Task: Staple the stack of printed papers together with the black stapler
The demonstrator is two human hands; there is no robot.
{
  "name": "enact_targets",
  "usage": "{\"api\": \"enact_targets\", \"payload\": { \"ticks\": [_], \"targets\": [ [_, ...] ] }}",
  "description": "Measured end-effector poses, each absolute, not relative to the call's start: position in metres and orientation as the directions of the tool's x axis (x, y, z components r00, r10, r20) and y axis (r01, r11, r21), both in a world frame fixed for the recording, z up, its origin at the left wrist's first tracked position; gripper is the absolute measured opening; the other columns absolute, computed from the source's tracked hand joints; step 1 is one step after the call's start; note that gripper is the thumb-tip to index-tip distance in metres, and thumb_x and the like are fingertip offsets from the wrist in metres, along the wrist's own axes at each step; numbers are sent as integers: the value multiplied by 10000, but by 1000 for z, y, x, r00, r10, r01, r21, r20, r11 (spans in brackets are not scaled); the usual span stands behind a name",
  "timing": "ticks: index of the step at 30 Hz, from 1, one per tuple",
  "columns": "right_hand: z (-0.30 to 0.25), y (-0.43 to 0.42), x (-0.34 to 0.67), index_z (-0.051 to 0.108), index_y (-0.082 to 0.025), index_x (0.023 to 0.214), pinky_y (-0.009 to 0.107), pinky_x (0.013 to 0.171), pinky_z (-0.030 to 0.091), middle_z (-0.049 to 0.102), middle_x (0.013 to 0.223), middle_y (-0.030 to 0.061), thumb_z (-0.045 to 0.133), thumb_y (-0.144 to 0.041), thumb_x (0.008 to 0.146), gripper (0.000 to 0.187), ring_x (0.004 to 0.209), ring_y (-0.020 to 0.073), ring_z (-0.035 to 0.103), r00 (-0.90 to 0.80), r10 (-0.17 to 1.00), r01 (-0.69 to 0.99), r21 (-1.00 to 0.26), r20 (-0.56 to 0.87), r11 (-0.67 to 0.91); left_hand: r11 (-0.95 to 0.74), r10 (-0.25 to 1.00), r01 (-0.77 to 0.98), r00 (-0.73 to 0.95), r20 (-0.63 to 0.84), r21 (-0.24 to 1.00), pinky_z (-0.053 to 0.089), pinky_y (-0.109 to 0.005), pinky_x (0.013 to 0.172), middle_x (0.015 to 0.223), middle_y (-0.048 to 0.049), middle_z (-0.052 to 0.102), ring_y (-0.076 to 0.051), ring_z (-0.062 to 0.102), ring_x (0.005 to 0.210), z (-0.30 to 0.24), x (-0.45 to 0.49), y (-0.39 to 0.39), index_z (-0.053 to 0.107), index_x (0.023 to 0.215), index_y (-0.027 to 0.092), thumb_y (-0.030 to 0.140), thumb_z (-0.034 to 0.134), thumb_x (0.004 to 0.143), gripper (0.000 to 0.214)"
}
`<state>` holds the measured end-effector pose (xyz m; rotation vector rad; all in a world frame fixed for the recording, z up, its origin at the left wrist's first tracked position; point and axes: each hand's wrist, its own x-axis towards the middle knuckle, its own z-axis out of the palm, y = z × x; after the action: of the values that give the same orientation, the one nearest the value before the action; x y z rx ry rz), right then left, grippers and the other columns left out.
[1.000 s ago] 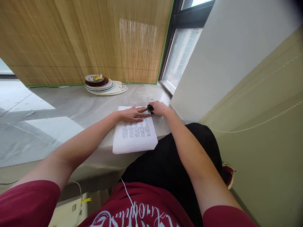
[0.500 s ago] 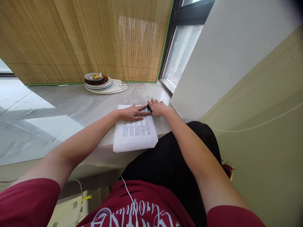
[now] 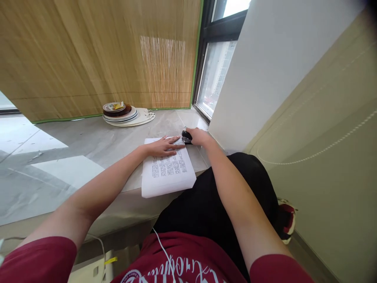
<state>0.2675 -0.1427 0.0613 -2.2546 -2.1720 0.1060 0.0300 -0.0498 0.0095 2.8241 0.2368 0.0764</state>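
Observation:
A stack of printed white paper (image 3: 167, 172) lies on the grey stone ledge (image 3: 88, 145), its near edge hanging over the ledge's front. My left hand (image 3: 163, 145) rests flat on the top of the sheets, fingers stretched out. My right hand (image 3: 198, 136) is closed around a small black stapler (image 3: 186, 137) at the paper's far right corner.
A pile of plates (image 3: 120, 112) with a scrap of food on top stands at the back of the ledge, below a bamboo blind (image 3: 103, 55). A window (image 3: 213, 74) and a white wall (image 3: 265, 67) close the right side. A white cable (image 3: 160, 243) runs down my red shirt.
The view has shifted slightly left and down. My right hand has closed more tightly over the stapler at the paper's corner. My left hand stays flat on the sheets.

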Motion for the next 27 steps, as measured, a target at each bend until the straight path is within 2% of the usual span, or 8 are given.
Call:
{"api": "enact_targets", "payload": {
  "ticks": [3,5,9,11,13,17,21,27],
  "targets": [
    [66,-144,271,699,-198,1259,351,881,531,704,1287,198,682,-256,949,316,1143,329,709,300,953,950,-102,36,-295,-940,189,173,981,28,293,155,-551,1319,1793,-40,153,-357,210,1646,8,31,-48,295,1693,399,623,461,1065,687],
    [68,-146,270,688,-178,1266,355,869,532,712,1253,214,667,-270,964,317,1134,337,711,419,898,903,-167,132,-396,-941,198,185,980,20,283,139,-543,1320,1791,-59,160,-346,203,1650,6,31,-46,271,1706,363,635,441,1066,716],
    [71,-149,264,650,-199,1282,339,822,528,741,1173,179,647,-309,977,324,1057,327,720,447,863,877,-307,236,-370,-941,195,176,980,39,290,155,-502,1319,1786,-45,212,-330,236,1641,0,31,-43,350,1680,363,657,455,1050,703],
    [71,-148,259,658,-207,1246,319,814,520,752,1158,155,647,-322,975,295,1044,311,717,415,877,880,-351,242,-320,-932,209,169,974,92,322,195,-483,1313,1767,-50,286,-326,289,1622,-4,32,-39,399,1658,351,640,500,1035,695],
    [70,-146,253,664,-206,1217,298,799,511,759,1145,136,655,-329,966,280,1040,290,710,373,893,886,-381,252,-263,-904,286,191,935,210,382,272,-468,1291,1709,-81,413,-316,390,1570,-6,34,-32,463,1618,294,558,503,1048,630],
    [65,-147,240,678,-193,1160,274,735,480,764,1075,102,689,-308,898,286,973,251,698,248,922,902,-418,298,-108,-786,589,320,645,486,528,453,-447,1167,1379,-143,671,-288,622,1297,-9,34,-12,679,1310,159,249,485,984,390],
    [60,-153,221,713,-190,1016,260,704,436,761,965,60,712,-291,825,216,888,214,668,-58,969,916,-372,241,147,-674,739,401,393,548,621,523,-422,1015,1116,-115,663,-245,651,992,-9,29,1,717,1017,155,101,493,855,282],
    [56,-157,207,731,-202,991,261,629,413,747,920,47,744,-288,760,247,847,206,651,-262,965,914,-313,29,258,-672,738,383,408,537,633,500,-395,940,978,-80,579,-232,600,891,-8,29,-2,731,897,179,43,502,789,288]
  ]
}}
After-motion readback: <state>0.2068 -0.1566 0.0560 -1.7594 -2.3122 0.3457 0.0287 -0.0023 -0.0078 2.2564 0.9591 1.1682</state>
